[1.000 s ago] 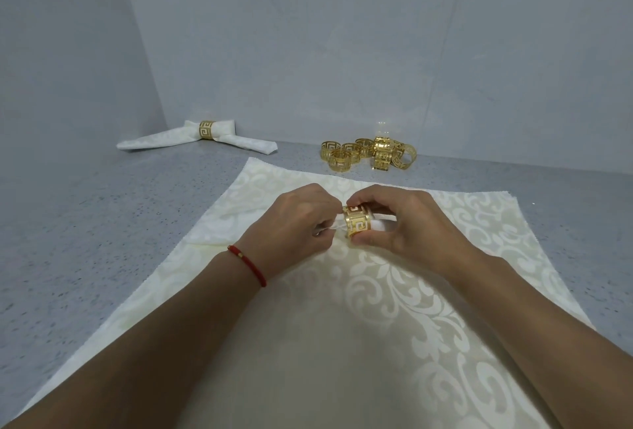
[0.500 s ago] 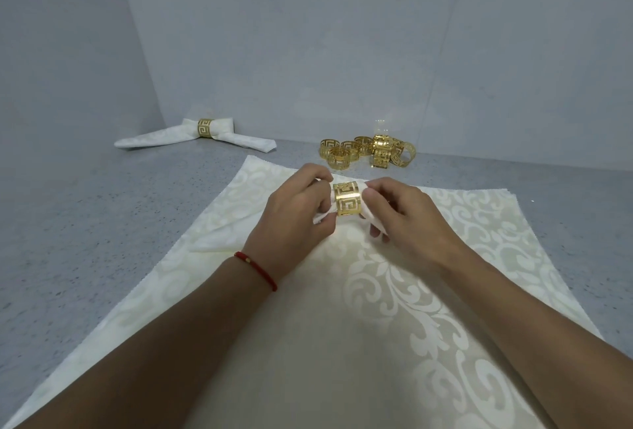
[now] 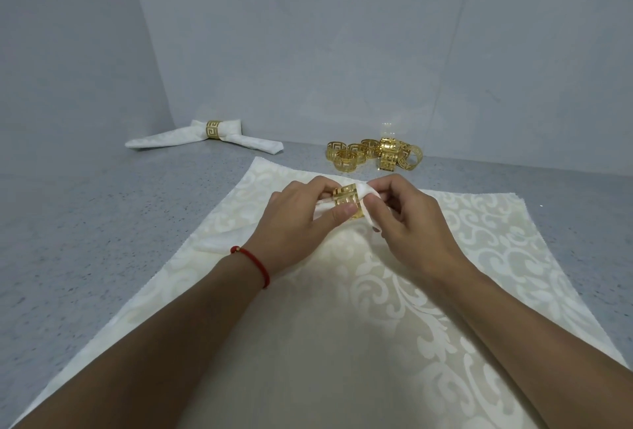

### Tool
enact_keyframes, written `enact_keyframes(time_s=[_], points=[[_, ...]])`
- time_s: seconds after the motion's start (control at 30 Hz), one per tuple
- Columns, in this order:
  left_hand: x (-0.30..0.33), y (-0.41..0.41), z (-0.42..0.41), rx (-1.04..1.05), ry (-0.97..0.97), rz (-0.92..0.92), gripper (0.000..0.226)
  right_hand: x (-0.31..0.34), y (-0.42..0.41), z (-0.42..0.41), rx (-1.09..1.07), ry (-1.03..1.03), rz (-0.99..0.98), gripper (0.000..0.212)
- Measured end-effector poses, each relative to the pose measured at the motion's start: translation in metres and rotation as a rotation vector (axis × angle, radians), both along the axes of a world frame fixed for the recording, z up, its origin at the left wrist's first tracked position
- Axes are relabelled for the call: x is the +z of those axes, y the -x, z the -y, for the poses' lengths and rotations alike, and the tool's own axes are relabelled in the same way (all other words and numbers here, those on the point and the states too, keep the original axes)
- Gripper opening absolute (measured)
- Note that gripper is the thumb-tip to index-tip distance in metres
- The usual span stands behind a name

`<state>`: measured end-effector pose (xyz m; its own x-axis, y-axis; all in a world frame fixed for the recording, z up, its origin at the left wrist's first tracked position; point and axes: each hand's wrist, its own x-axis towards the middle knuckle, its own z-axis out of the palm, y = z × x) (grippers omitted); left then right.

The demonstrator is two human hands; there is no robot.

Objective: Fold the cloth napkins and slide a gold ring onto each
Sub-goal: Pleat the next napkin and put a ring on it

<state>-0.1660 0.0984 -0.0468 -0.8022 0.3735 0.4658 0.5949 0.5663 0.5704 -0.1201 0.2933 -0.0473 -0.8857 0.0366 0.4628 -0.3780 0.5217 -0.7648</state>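
A gold ring (image 3: 347, 203) with a key pattern sits around a folded white napkin (image 3: 323, 211), held just above a stack of flat patterned napkins (image 3: 359, 343). My left hand (image 3: 301, 223) grips the ring, thumb on its near edge. My right hand (image 3: 407, 223) pinches the napkin's fold where it comes out of the ring on the right. The napkin's tails trail left under my left hand. A finished napkin with its gold ring (image 3: 209, 136) lies at the back left.
A pile of several loose gold rings (image 3: 375, 154) lies at the back, just beyond the stack. The grey speckled counter (image 3: 102, 223) meets plain walls at the back and left, forming a corner.
Both hands have lifted the ringed napkin and carried it away from me. My right hand has shifted from the ring to pinching the fold beside it.
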Motion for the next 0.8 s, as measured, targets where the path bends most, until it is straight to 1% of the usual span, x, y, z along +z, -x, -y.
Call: enact_keyframes(time_s=[0.17, 0.3, 0.43, 0.57, 0.7, 0.8], points=[[-0.002, 0.0, 0.0, -0.002, -0.041, 0.026, 0.042, -0.002, 0.004, 0.002, -0.035, 0.05, 0.023, 0.01], [-0.004, -0.001, -0.001, 0.03, -0.091, 0.063, 0.043, -0.001, 0.003, 0.005, -0.037, 0.101, 0.059, 0.01], [-0.002, -0.003, -0.003, 0.045, -0.143, 0.111, 0.04, 0.0, 0.004, 0.006, -0.055, 0.136, 0.082, 0.011], [0.003, -0.006, -0.001, 0.032, -0.149, 0.087, 0.035, 0.004, 0.001, 0.006, -0.045, 0.273, 0.118, 0.012], [0.005, -0.01, 0.002, -0.033, -0.168, 0.155, 0.033, 0.007, 0.0, 0.002, 0.066, 0.251, 0.153, 0.017], [0.01, -0.008, 0.005, -0.063, -0.218, 0.199, 0.042, 0.011, 0.002, -0.004, 0.058, 0.154, 0.081, 0.014]])
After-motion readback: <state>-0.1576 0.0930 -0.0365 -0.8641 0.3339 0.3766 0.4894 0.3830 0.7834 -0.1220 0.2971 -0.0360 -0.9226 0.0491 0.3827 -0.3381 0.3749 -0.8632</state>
